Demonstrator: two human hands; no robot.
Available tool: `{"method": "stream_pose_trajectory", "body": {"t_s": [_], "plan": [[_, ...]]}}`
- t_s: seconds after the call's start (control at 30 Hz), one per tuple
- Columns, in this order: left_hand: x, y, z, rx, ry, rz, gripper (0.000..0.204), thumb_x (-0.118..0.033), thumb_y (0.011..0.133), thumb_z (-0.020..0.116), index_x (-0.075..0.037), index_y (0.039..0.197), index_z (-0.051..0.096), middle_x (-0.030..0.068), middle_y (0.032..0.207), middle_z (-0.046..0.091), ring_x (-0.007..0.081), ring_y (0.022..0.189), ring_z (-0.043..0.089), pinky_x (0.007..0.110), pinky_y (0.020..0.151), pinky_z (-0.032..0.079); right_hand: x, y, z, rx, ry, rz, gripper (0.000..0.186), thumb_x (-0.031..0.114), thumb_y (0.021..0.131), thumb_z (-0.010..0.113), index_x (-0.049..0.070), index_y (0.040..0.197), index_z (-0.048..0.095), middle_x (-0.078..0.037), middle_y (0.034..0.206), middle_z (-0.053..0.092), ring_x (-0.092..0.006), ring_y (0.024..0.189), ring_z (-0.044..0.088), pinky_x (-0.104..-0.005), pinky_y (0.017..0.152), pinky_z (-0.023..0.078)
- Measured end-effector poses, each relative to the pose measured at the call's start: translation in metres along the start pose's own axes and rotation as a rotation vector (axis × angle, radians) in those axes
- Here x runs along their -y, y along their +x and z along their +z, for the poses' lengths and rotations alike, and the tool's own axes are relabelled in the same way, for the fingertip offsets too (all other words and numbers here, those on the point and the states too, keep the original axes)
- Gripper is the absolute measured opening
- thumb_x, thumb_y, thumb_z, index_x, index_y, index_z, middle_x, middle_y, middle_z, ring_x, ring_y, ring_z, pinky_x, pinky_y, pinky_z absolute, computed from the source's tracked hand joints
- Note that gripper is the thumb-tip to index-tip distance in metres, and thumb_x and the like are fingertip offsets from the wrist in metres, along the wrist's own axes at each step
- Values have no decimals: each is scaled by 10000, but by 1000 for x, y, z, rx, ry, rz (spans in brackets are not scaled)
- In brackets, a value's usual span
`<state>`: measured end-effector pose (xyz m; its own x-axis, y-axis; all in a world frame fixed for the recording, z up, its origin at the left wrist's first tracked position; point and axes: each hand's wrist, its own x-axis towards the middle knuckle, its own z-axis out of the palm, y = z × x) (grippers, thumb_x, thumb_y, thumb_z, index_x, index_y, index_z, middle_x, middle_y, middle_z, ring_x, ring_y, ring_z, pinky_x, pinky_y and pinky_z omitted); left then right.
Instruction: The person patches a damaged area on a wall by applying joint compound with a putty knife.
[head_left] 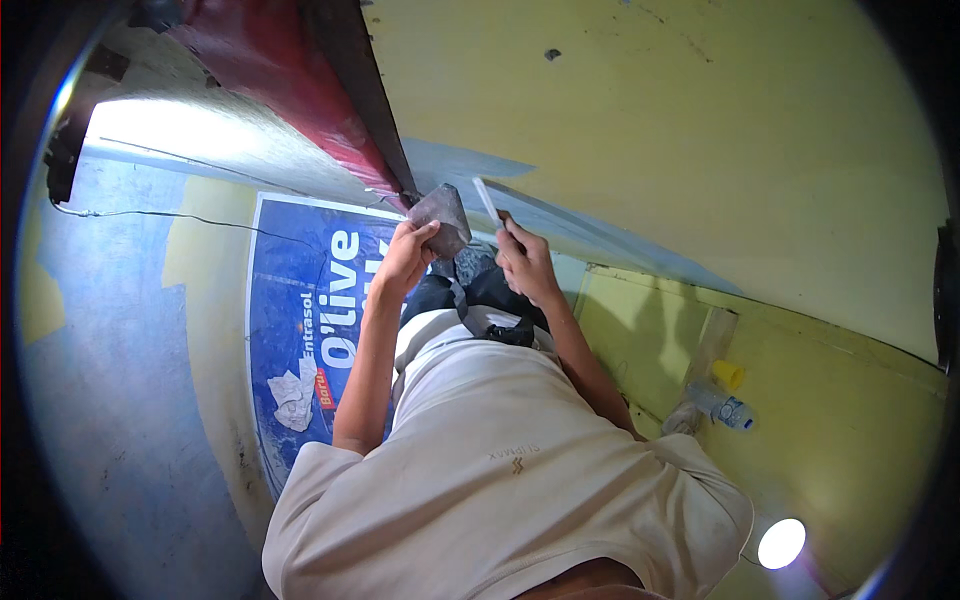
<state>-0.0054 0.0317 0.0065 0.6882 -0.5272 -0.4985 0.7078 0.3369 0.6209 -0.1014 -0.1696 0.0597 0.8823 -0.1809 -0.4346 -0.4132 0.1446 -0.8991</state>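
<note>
Holding block (441, 218) edge: left hand (405, 258); pale tool (487, 201): right hand (527, 264); gap between

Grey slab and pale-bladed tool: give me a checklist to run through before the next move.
1. Grey slab gripped: ok, the left hand holds its lower edge.
2. Pale-bladed tool gripped: ok, in the right hand, blade pointing up in the view.
3. Blade apart from slab: ok, a gap shows.
4. Filler on the blade: cannot tell, too small.
5. Plastic bottle and yellow cup away from both hands: ok, off to the right.
</note>
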Motion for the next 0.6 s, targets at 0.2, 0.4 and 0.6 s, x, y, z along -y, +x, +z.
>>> {"method": "stream_pose_trajectory", "body": {"t_s": [0.2,0.4,0.6], "plan": [[-6,1,1,36,-24,29,322,-65,1013,507,45,1315,510,136,1197,644,230,1058,669,382,916,560,-8,16,8,18,-62,2,379,308,1023,591,65,1312,615,65,619,453,-31,452,384,-231,386,301],[-1,-1,6,-26,-61,37,334,-68,1006,519,46,1320,509,139,1209,639,225,1074,659,378,907,555,-6,7,-6,-15,-56,41,324,302,1025,588,32,1191,657,57,610,462,-28,452,380,-230,382,293],[-9,-1,11,-35,-39,11,324,-56,1003,516,54,1307,513,140,1192,645,220,1068,660,363,902,552,3,3,-2,-16,17,23,295,296,1021,591,28,1113,674,53,594,466,-31,434,384,-234,369,288]]}}
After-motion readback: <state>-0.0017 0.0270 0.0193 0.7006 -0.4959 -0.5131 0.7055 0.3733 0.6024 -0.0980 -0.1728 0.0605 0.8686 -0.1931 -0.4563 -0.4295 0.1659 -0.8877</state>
